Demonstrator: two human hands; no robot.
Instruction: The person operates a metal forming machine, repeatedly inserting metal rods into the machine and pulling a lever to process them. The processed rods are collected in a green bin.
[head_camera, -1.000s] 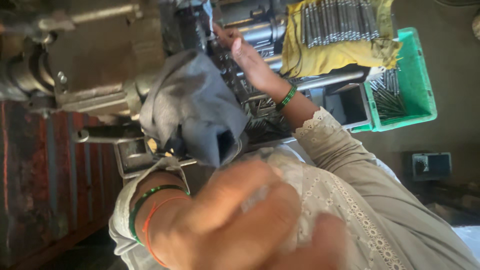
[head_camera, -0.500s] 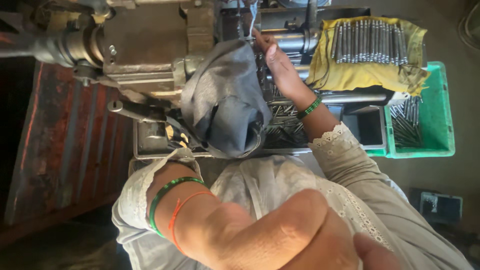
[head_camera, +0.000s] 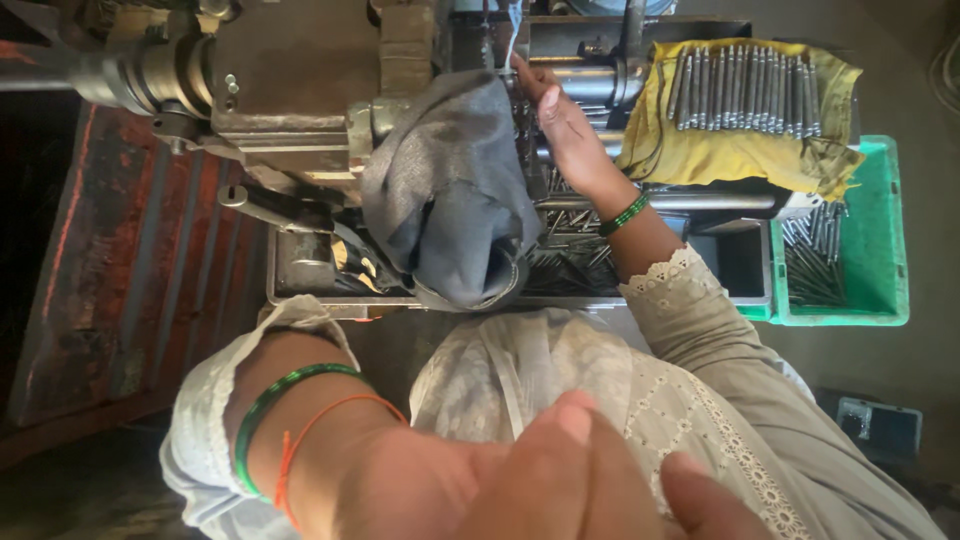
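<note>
My right hand (head_camera: 562, 122) reaches up to the grey machine (head_camera: 300, 80). Its fingertips pinch a thin metal pin (head_camera: 511, 45) at the machine's middle. A green bangle sits on that wrist. A grey cloth (head_camera: 450, 190) hangs from the machine just left of this hand. My left hand (head_camera: 560, 470) is very close to the camera at the bottom, blurred, with its fingers bunched together. I see nothing in it. A green bangle and an orange thread circle its wrist.
Several metal pins (head_camera: 750, 90) lie in a row on a yellow cloth (head_camera: 740, 155) at the upper right. A green bin (head_camera: 880, 270) below it holds more pins. A metal tray (head_camera: 300, 290) with loose pins sits under the machine. A rusty red panel (head_camera: 130, 290) is on the left.
The view has shifted, so the machine and bin sit more to the right and lower. My right hand stays at the machine. My left hand has moved lower in the view.
</note>
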